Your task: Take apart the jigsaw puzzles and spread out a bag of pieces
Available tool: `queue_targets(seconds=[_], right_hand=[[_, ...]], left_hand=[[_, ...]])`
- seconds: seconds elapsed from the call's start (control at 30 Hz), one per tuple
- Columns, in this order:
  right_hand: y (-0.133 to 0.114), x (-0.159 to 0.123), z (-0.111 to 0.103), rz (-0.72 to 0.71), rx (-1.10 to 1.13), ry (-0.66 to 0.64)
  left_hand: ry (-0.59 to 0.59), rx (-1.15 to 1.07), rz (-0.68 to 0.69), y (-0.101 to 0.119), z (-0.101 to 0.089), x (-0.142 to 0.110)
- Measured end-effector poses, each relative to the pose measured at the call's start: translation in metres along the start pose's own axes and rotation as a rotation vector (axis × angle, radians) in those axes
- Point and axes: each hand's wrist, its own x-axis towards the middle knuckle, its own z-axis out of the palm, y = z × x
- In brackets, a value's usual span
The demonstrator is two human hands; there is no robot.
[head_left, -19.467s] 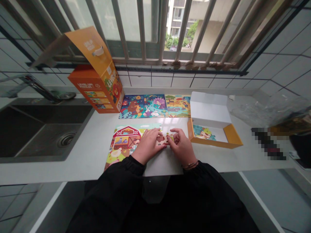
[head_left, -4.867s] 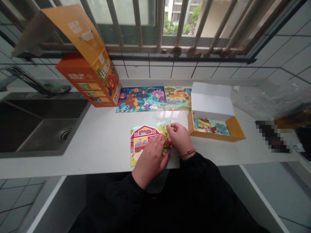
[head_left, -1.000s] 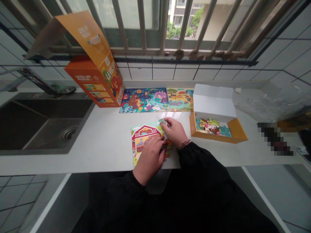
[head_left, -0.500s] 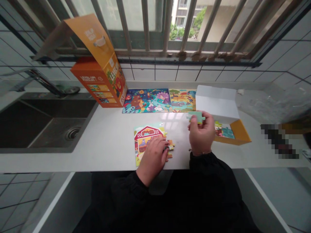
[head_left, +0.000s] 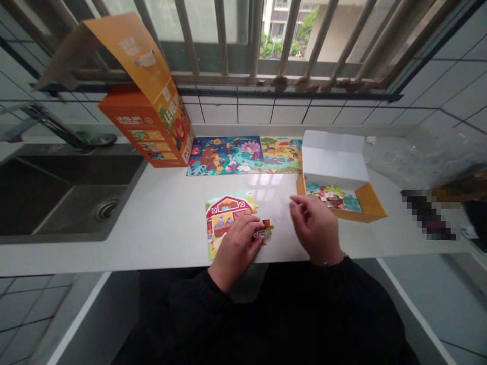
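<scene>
A partly joined jigsaw puzzle (head_left: 219,225) with a red barn picture lies flat near the counter's front edge. My left hand (head_left: 239,243) rests over its right side and covers part of it. Between the left thumb and fingers sits a puzzle piece (head_left: 268,226) with brown and yellow on it; whether it is joined to the rest is hidden. To the right, my right hand (head_left: 318,228) is above the counter with fingertips pinched together. No piece shows in that pinch. Behind it, an open yellow box (head_left: 371,203) holds loose puzzle pieces (head_left: 331,195).
Two finished-looking picture sheets, a dark blue one (head_left: 224,156) and a yellow one (head_left: 283,154), lie along the back wall. An orange puzzle box (head_left: 140,132) stands open beside the sink (head_left: 125,218). Clear plastic wrapping (head_left: 414,157) lies at the far right.
My right hand has come down and nearer to me, away from the box. The light green puzzle piece it held up is out of sight. My left hand stays on the puzzle.
</scene>
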Motion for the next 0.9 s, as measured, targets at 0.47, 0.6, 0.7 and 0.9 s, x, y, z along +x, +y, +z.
queue_targets(seconds=[0.47, 0.6, 0.7, 0.9], right_hand=[[-0.04, -0.042, 0.043, 0.02, 0.305, -0.298], [-0.044, -0.06, 0.033, -0.169, 0.264, -0.231], [-0.039, -0.072, 0.023, -0.347, 0.257, -0.389], [-0.024, -0.088, 0.018, -0.503, 0.125, -0.39]], left_hand=[[0.027, 0.184, -0.05, -0.001, 0.011, 0.001], [0.056, 0.219, -0.11, -0.002, 0.013, 0.002], [0.081, 0.204, -0.149, -0.004, 0.01, 0.003], [0.156, 0.111, -0.19, 0.0, 0.002, 0.003]])
